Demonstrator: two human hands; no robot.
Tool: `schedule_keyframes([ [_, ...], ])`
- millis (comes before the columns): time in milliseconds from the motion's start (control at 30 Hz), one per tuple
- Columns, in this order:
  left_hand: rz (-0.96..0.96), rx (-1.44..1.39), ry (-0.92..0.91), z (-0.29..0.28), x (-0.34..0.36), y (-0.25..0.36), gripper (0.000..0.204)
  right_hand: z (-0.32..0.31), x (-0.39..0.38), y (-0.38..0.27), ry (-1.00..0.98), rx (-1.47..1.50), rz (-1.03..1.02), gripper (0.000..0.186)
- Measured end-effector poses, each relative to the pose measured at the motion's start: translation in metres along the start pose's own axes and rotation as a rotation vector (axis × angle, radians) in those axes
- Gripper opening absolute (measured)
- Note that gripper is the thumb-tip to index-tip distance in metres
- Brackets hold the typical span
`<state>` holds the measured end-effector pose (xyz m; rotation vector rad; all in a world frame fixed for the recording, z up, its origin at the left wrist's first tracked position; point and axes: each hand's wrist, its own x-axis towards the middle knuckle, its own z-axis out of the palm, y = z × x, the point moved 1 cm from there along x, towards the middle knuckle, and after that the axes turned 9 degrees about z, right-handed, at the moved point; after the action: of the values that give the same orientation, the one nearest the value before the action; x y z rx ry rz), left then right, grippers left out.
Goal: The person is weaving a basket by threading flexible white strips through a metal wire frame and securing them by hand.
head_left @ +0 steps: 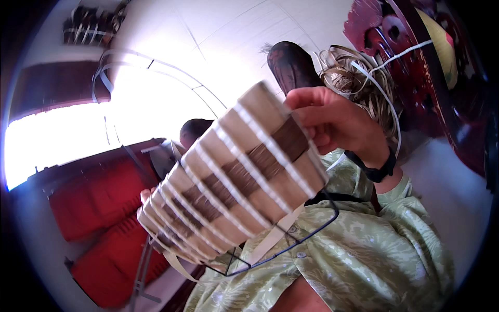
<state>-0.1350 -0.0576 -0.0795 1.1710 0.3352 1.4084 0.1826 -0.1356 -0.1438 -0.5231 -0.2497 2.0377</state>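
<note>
A woven basket (228, 187) of beige and brown strips, crossed by several white bands on a dark wire frame (317, 234), is held tilted above my lap. My right hand (338, 117) grips its upper right end, fingers curled at the edge. My left hand (147, 196) shows only fingertips at the far left end, holding it from behind; the rest is hidden. A loose pale strip (270, 242) hangs below the basket, behind the wire.
Coils of flat strips (343, 78) lie right of my dark-clad leg (288, 65). A carved dark-red wooden chair (395, 93) stands at right, red padded items (88, 203) at left. Wire frames (150, 65) and dark stacked things (91, 26) lie farther off.
</note>
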Motion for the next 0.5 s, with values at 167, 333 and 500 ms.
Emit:
schedule_keyframes([
  [167,-0.043,-0.093,-0.066,0.006,0.003,-0.008,0.021,-0.036,-0.024,0.035,0.136,-0.564,-0.589,0.063],
  [333,-0.181,-0.061,-0.223,0.005,0.011,-0.023,0.026,-0.045,-0.052,0.062,0.536,-0.597,-0.634,0.062],
  [500,-0.251,-0.055,-0.245,0.009,0.009,-0.031,0.026,-0.050,-0.051,0.073,0.628,-0.673,-0.684,0.056],
])
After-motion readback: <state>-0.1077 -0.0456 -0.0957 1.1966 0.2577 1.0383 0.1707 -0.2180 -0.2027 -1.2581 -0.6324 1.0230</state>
